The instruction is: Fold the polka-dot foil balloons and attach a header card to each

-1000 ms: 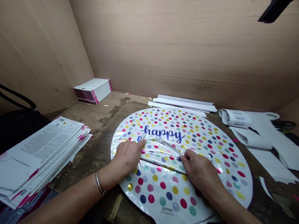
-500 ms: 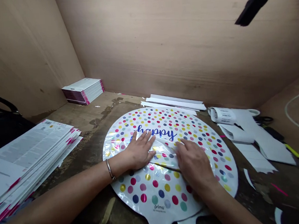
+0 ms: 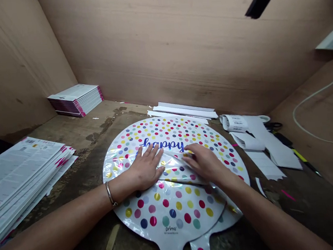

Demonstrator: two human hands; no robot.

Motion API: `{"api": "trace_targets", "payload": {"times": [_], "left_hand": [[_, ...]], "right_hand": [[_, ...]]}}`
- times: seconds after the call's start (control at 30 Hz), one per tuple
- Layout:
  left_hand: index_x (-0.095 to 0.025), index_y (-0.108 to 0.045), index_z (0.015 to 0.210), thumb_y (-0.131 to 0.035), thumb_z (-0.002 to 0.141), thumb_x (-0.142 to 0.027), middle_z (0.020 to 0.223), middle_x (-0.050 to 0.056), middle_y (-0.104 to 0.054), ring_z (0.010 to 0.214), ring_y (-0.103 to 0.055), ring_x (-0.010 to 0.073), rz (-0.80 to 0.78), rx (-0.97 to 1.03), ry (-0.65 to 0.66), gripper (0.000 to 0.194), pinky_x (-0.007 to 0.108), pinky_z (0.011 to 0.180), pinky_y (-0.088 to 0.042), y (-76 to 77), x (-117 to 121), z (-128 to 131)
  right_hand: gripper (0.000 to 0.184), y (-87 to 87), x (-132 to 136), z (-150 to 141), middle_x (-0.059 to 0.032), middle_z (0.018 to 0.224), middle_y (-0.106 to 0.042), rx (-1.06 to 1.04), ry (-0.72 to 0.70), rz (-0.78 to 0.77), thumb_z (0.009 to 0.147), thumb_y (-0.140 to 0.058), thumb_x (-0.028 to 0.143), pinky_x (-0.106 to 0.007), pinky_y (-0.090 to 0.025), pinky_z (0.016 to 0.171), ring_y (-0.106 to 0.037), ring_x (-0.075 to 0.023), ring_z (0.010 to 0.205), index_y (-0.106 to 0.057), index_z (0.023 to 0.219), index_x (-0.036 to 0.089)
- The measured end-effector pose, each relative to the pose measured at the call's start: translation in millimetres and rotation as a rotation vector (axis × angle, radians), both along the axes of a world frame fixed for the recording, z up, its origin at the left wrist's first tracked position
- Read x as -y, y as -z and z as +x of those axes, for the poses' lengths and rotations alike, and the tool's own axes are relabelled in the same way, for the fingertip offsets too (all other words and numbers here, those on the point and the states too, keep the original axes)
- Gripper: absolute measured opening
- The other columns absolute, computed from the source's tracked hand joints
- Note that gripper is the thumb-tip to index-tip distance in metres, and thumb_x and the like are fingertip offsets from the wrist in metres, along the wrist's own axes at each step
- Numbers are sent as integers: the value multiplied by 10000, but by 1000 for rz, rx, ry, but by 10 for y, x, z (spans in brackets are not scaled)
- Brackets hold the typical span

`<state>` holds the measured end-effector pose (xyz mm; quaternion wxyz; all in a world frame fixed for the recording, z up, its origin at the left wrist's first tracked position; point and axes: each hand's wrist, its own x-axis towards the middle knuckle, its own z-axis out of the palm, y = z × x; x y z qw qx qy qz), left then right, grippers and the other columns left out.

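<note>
Stained table (image 3: 80,134) — cards (image 3: 78,99), balloons (image 3: 173,206), labels (image 3: 236,123)

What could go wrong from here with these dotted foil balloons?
The right hand works with bent fingers at the shiny fold, which might crease or tear. The top balloon lies askew over another, so they could slip further apart. The left forearm might nudge the uneven card pile.

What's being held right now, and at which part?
The right hand seems to pinch the dotted foil balloon at a fold near its middle, though the contact is unclear. The left hand lies flat on it, gripping nothing.
</note>
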<state>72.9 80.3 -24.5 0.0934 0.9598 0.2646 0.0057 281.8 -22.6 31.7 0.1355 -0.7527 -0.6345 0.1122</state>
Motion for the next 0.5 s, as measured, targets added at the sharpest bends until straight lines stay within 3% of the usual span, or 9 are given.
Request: {"api": "trace_targets", "payload": {"times": [0.13,0.23,0.37,0.43,0.5], "left_hand": [[-167,-214,1452,-268,937,-473,1528,125,-124,1404,-75,306,8,2,26,602,557,1098,-66,-10,-8,-23],[-185,-197,1457,-276,939,-476,1527,119,-132,1403,-88,301,1,3,48,599,557,1096,-70,-22,-38,-42],[-191,-198,1455,-334,928,-497,1521,120,-169,1403,-105,293,36,76,80,625,559,1100,-56,-129,-11,-99],[-187,-250,1439,-428,887,-530,1513,122,-211,1394,-145,299,93,197,136,674,540,1110,-73,-194,57,-156],[-179,-377,1376,-487,885,-445,1447,129,-354,1336,-288,288,125,341,167,569,484,1098,-202,-220,141,-227]], "right_hand": [[319,-22,-577,-119,-44,854,-676,-95,-7,-166,650,-732,326,-284,-466,683,-613,-205,784,-643,931,202],[153,-55,-759,-61,15,596,-623,-194,-16,-316,583,-760,243,-248,-422,525,-562,-156,564,-642,675,209],[163,-73,-664,-11,42,467,-539,-332,11,-405,620,-725,227,-219,-364,435,-479,-107,434,-589,537,193],[174,-25,-539,-60,32,519,-576,-410,64,-387,722,-651,309,-209,-385,440,-506,-104,454,-595,609,190],[217,43,-397,-155,3,613,-639,-480,126,-370,819,-536,365,-214,-435,471,-565,-116,505,-610,726,183]]}}
